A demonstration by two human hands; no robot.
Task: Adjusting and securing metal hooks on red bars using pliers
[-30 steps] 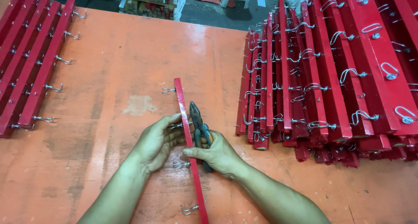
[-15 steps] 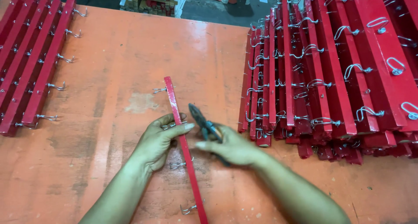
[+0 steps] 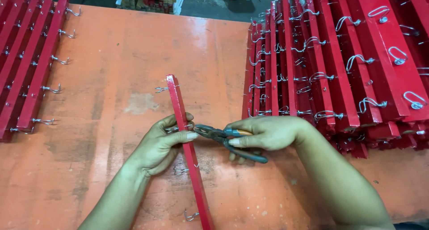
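Observation:
A long red wooden slat (image 3: 178, 105) with metal wire hooks along its left side stands on edge on the orange table (image 3: 116, 60). My left hand (image 3: 161, 145) grips the slat at its middle, thumb across it. My right hand (image 3: 268, 132) holds dark pliers (image 3: 219, 134) with their jaws pointing left at the slat beside my left thumb. A wire hook (image 3: 161, 89) juts out near the slat's far end and others sit near its close end.
A big stack of red slats with wire hooks (image 3: 339, 64) fills the right side of the table. A smaller row of hooked red slats (image 3: 27, 64) lies at the left. Boxes and a stool leg show beyond the far table edge.
My right hand has swung the pliers from pointing away along the slat to lying crosswise, jaws toward the slat. The slat's far end has shifted slightly left.

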